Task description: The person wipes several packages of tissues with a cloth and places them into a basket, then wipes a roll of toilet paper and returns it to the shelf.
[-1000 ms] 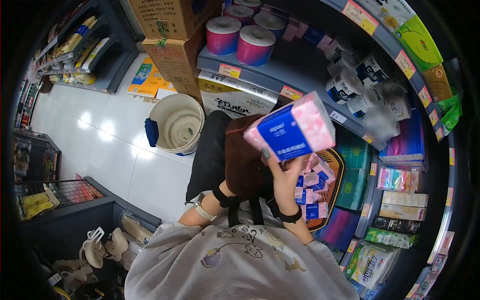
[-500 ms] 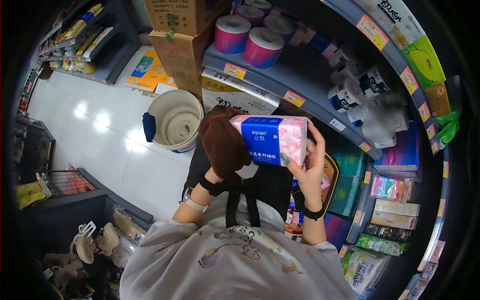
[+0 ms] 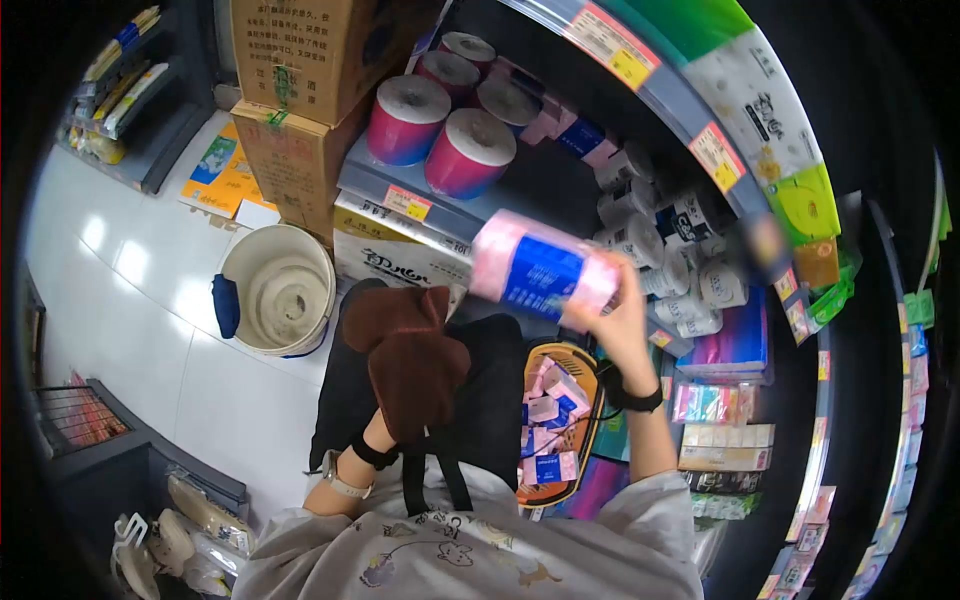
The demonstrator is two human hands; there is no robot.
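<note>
At centre frame, the right hand's [image 3: 617, 318] fingers are gripping the tissue pack [image 3: 543, 267] by its right end; brown cloth [image 3: 405, 340] is covering the left hand [image 3: 381, 432], finger state indeterminable.

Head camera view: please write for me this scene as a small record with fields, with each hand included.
right hand: holds a pink and blue tissue pack
left hand: mostly hidden by brown cloth; grip cannot be seen
basket: orange and black, holding small pink and blue packs
shelf: pink and blue rolls, white rolls
floor: white bucket with dark blue cloth over its rim
boxes: two cardboard boxes, stacked
</note>
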